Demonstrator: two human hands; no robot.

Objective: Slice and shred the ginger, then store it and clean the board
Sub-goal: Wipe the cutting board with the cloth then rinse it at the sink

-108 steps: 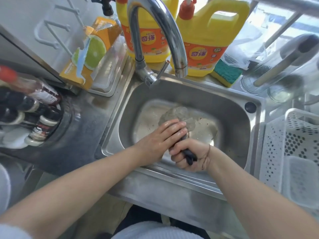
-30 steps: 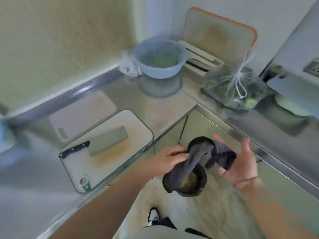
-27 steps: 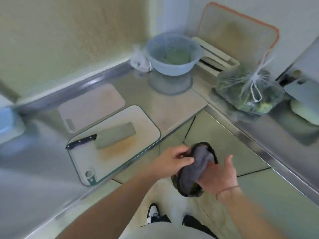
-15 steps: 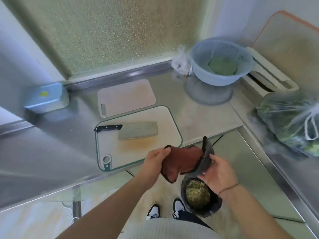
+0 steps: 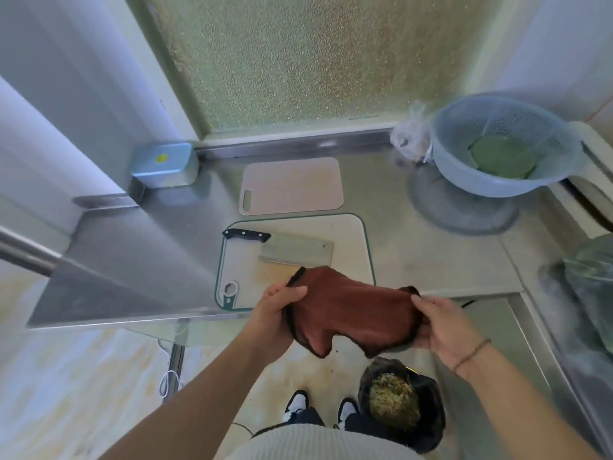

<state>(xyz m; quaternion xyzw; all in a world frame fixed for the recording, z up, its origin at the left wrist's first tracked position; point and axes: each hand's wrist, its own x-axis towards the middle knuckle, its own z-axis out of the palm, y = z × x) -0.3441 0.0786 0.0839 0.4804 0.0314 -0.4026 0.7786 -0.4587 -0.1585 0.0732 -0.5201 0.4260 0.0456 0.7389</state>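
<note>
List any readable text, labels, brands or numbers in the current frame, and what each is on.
None can be read.
blue box: a yellow dot on the lid, no text legible.
cleaver: no mark legible on the blade or the handle.
cutting boards, white and pink: no print visible.
colander and brown cloth: no print or tag visible.

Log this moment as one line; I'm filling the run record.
stage: board cleaning | left hand: holds cloth | right hand: holds cloth | cleaver: lies on board
</note>
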